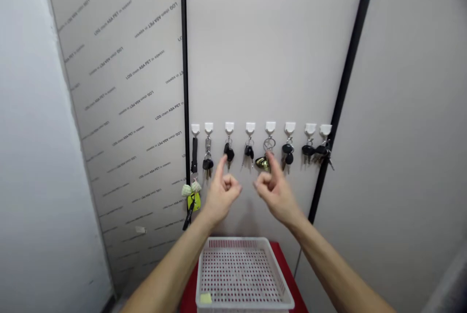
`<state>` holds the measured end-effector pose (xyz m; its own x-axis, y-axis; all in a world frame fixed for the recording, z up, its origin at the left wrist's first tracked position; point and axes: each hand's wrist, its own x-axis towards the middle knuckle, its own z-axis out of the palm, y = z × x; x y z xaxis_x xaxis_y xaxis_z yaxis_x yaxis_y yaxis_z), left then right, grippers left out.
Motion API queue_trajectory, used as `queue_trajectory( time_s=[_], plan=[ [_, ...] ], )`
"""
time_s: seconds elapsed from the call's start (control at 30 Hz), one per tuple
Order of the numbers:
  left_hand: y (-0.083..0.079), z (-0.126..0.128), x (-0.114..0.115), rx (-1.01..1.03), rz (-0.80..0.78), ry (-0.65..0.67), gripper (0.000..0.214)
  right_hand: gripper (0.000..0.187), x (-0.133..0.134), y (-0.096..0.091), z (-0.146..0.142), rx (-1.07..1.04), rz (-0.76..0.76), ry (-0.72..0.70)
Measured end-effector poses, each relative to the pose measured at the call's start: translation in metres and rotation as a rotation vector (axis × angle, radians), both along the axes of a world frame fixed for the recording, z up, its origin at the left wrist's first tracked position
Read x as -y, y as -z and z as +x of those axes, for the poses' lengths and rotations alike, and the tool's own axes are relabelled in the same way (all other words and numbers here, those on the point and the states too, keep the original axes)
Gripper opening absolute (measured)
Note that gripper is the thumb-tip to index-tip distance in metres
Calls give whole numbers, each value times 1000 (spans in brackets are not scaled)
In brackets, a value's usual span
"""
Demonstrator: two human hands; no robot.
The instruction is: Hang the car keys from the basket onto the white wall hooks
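Head camera view: two hands up by a row of keys.

Near the bottom edge, a white plastic basket (242, 274) with a small yellow note (206, 298) in it sits on a red table (280, 259). Above it, the left hand (222, 194) and right hand (275, 194) each point one finger up, other fingers curled, a small gap between them. Bunches of keys (228, 152) hang on white hooks (270, 127) just past the fingertips; I cannot tell if they touch. Gray print on the board (124, 109) at left reads "ASA PET".

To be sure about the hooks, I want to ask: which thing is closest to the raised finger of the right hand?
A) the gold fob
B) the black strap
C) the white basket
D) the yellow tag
A. The index finger of the right hand points up right beside the gold fob, without holding it.
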<state>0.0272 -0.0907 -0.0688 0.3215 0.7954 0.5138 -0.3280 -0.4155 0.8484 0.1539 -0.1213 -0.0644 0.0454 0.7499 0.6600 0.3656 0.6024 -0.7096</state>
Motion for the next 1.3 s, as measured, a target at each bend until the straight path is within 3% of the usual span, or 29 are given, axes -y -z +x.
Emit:
queue_trajectory(
  time_s=[0.07, 0.17, 0.33, 0.47, 0.57, 0.7, 0.77, 0.87, 0.93, 1.0, 1.1, 1.17, 1.3],
  plan=[
    [-27, -8, 12, 56, 95, 37, 71, 70, 6, -22, -12, -77, 144, -28],
    [-40, -11, 19, 62, 129, 88, 72, 70, 9, -29, -23, -112, 175, -80],
    [-30, -6, 15, 77, 96, 141, 72, 70, 5, -17, -26, -126, 127, -121],
    [-30, -5, 13, 87, 83, 153, 72, 69, 4, -19, -24, -130, 111, -134],
    [-28, -4, 12, 84, 82, 140, 71, 69, 3, -19, -25, -129, 97, -128],
    [-13, -10, -1, 49, 63, 51, 71, 67, -6, -7, -26, -86, 11, -86],
    [-5, -20, -16, 30, 36, -86, 66, 61, -15, 2, -26, -24, -86, -49],
    [1, -42, -47, 39, -8, -422, 56, 50, -33, 5, -28, 38, -165, 57],
    [1, -55, -69, 21, -20, -634, 49, 44, -46, -3, -31, 64, -125, 171],
    [0, -62, -86, -70, -10, -736, 39, 41, -58, -15, -36, 117, -46, 303],
    [-5, -62, -99, -279, 29, -704, 23, 42, -74, -34, -44, 216, 38, 469],
    [-9, -59, -103, -338, 8, -646, 18, 41, -83, -43, -47, 269, 10, 545],
    [-28, -56, -103, -169, -86, -526, 22, 30, -97, -51, -48, 304, -122, 616]
  ],
)
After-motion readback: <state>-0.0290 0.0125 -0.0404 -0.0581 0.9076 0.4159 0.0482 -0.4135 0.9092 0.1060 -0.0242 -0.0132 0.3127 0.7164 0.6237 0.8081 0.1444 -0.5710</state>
